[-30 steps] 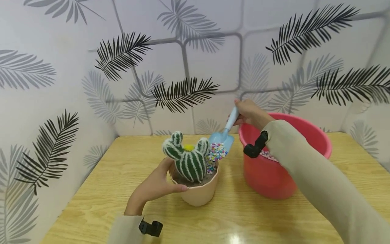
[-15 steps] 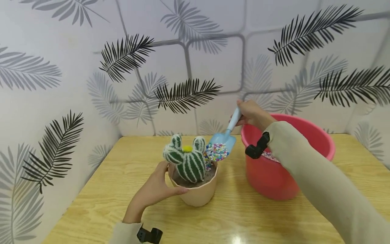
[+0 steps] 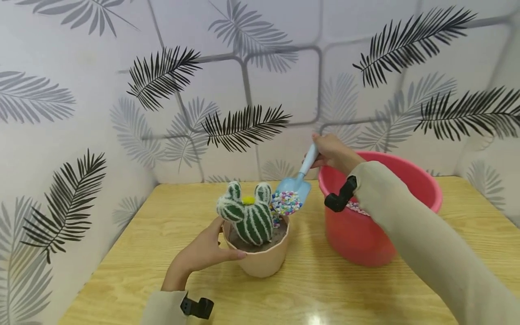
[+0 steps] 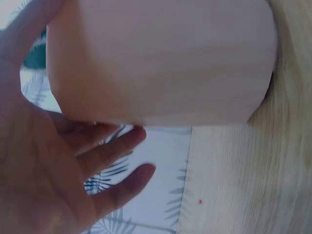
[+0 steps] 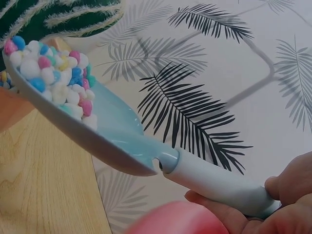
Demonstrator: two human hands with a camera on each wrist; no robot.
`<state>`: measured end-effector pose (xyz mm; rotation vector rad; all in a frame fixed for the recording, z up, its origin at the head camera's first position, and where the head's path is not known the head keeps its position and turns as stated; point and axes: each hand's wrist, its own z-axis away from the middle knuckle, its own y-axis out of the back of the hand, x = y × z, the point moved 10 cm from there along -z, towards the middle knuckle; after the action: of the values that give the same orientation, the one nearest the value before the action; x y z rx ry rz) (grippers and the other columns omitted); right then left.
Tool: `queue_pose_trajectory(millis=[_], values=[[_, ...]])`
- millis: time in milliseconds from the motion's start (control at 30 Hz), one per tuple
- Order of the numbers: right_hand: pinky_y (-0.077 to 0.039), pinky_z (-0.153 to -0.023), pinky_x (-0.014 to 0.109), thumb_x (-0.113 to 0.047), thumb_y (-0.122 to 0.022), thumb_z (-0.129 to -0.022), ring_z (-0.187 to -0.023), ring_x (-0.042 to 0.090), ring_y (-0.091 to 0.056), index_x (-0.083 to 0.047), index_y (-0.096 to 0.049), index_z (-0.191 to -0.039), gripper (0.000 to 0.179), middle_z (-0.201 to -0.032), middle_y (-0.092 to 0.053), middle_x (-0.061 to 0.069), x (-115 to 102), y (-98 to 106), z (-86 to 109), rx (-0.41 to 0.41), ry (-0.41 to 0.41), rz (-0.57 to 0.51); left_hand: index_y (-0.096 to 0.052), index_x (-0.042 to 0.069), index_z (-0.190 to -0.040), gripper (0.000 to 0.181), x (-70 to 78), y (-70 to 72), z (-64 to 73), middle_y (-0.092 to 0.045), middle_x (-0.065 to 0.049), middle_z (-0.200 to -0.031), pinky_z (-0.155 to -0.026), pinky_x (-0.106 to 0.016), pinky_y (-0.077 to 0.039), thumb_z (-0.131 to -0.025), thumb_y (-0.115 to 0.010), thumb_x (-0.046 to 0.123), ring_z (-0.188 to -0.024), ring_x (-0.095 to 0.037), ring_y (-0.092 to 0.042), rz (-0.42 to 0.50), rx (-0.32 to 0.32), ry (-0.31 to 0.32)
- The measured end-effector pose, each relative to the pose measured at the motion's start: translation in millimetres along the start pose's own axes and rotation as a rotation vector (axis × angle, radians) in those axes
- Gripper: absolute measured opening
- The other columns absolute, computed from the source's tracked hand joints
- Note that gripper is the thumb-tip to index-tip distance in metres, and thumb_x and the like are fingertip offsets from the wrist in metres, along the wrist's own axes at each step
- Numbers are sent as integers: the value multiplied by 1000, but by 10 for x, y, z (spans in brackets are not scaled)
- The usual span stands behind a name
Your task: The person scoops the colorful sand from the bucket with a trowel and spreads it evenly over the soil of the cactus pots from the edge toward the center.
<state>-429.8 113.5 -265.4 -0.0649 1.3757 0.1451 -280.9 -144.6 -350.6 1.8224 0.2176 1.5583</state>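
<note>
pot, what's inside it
The pot holds a cactus standing in greyish-brown fill, with some coloured pellets right of it. The cactus hides the fill behind it, the loaded shovel covers part of the far right side, and anything under the surface is unseen.

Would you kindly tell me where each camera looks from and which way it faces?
Head: on the head, facing forward and down at the cactus, pot, shovel and red tub; the left hand, right hand and sleeves show.
Left wrist: on that wrist, facing the pot's side close up; part of the left hand shows.
Right wrist: on that wrist, facing along the shovel toward the cactus; part of the right hand shows.
Shared: head and right wrist both show the shovel's load of pellets.
</note>
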Motion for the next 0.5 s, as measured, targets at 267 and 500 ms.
queue_pose_trajectory(millis=[267,500], values=[[-57,-58,29,-30,-24,-105,-58,15,-64,13,-22,-135,52,-71,-54,10,-16,-15,15,10,5,17,-12,15,-153,108,142,-82,134,-18,-12,-158,-115,-54,-21,-74,-80,41,-146,-32,-14,-14,150,26],[-57,-58,29,-28,-24,-105,-58,15,-64,13,-20,-137,53,-73,-53,12,-9,-9,9,4,10,14,-7,5,-153,115,141,-101,159,-9,-24,-157,-111,-58,-25,-74,-79,47,-144,-41,-15,-50,152,71]])
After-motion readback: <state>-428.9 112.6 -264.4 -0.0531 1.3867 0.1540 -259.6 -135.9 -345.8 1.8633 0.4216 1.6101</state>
